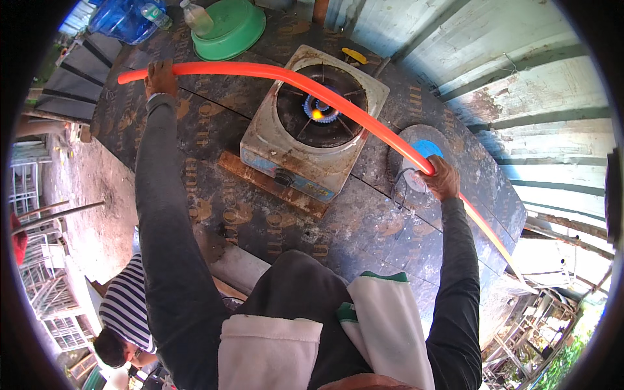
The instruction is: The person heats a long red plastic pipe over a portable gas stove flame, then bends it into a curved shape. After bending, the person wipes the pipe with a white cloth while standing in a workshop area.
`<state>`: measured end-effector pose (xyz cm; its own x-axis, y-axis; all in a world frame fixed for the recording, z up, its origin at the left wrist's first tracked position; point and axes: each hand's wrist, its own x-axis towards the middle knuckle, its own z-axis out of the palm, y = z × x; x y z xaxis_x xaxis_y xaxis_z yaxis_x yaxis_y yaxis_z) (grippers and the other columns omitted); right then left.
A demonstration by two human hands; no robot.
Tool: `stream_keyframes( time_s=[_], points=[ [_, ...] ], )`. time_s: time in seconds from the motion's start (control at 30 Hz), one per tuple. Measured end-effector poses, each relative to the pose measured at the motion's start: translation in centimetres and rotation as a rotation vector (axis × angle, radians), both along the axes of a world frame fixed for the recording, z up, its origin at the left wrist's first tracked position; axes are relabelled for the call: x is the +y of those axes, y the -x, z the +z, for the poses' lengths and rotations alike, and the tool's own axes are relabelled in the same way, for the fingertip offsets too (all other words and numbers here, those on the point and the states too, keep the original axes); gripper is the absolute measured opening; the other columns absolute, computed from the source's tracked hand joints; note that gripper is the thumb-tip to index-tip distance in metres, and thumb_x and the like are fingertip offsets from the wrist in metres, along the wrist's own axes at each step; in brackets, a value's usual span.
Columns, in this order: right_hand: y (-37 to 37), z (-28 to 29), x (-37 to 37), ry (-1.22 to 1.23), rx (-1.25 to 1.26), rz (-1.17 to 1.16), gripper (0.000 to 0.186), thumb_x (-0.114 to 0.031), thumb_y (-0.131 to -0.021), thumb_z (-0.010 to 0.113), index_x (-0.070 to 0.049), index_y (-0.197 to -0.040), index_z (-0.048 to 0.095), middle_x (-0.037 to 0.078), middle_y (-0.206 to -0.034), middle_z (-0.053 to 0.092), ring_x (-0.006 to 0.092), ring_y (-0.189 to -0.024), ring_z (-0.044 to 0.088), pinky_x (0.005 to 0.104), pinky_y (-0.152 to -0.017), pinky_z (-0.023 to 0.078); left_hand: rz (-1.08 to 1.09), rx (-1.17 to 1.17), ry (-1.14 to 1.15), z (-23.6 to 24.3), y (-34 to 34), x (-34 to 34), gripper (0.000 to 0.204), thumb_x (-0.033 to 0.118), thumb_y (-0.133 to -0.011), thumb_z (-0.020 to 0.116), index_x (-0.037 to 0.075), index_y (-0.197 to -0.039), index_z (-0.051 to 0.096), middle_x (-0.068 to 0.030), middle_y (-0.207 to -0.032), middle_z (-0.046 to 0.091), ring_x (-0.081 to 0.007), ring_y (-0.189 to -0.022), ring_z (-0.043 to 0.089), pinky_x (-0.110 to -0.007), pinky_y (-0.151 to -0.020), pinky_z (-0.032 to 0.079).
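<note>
A long orange plastic pipe [354, 112] stretches across the view, bent in a gentle arc over a single-burner gas stove [260, 153]. Blue flame with one yellow patch burns in the burner [316, 116], just beneath the pipe's middle. My left hand [161, 78] is closed round the pipe close to its left end. Farther right, my right hand [444, 178] grips it too, and the rest of the pipe runs on past that hand to the lower right. Whether the pipe touches the stove's grate I cannot tell.
On the dark printed tabletop [260, 227], a green basin [244, 29] carries a plastic bottle [198, 19]. A yellow-handled tool [354, 56] lies behind the stove. A round disc [426, 148] sits near my right hand. Corrugated metal sheeting [520, 84] borders the right. A person in stripes [128, 305] is at lower left.
</note>
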<state>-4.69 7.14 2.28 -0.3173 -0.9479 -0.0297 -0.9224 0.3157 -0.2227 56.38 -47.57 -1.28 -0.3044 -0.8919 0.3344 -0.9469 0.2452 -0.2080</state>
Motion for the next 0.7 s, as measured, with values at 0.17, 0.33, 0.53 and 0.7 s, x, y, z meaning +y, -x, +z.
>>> stream_keyframes(
  time_s=[0.17,0.33,0.53,0.7],
  points=[
    [3.1,-2.4,4.0,-0.036,0.198,-0.225,0.017,-0.017,-0.090,0.073,-0.012,-0.102,0.060,0.015,-0.098,0.071,0.0414,-0.097,0.071,0.0554,-0.081,0.055,-0.008,-0.011,-0.022,-0.7,-0.7,-1.0,0.044,0.012,-0.098,0.069,0.020,-0.141,0.061,-0.0042,-0.146,0.061,-0.0376,-0.150,0.046,-0.062,-0.113,0.048],
    [6.0,-2.2,6.2,-0.266,0.161,-0.249,0.025,-0.018,-0.088,0.077,-0.010,-0.101,0.059,0.016,-0.096,0.070,0.0427,-0.097,0.070,0.0565,-0.082,0.054,-0.083,0.018,-0.010,-1.3,2.9,-1.4,0.038,0.014,-0.100,0.064,0.020,-0.137,0.062,-0.0046,-0.143,0.062,-0.0372,-0.148,0.048,-0.064,-0.111,0.048],
    [6.7,0.4,6.6,-0.297,-0.237,-0.259,0.048,-0.026,-0.075,0.094,-0.007,-0.101,0.059,0.012,-0.092,0.064,0.0392,-0.091,0.068,0.0514,-0.081,0.051,-0.079,0.028,0.013,-0.3,3.0,-0.8,0.037,0.011,-0.099,0.064,0.018,-0.135,0.063,-0.0059,-0.140,0.062,-0.0346,-0.145,0.051,-0.063,-0.111,0.049],
    [6.9,-0.4,8.5,-0.023,-0.141,-0.087,0.050,-0.026,-0.074,0.095,-0.005,-0.106,0.062,0.010,-0.096,0.066,0.0363,-0.088,0.066,0.0472,-0.079,0.052,-0.088,0.019,0.008,0.0,3.4,0.0,0.040,0.009,-0.097,0.066,0.017,-0.136,0.064,-0.0057,-0.142,0.062,-0.0328,-0.146,0.051,-0.060,-0.113,0.048]
  ],
)
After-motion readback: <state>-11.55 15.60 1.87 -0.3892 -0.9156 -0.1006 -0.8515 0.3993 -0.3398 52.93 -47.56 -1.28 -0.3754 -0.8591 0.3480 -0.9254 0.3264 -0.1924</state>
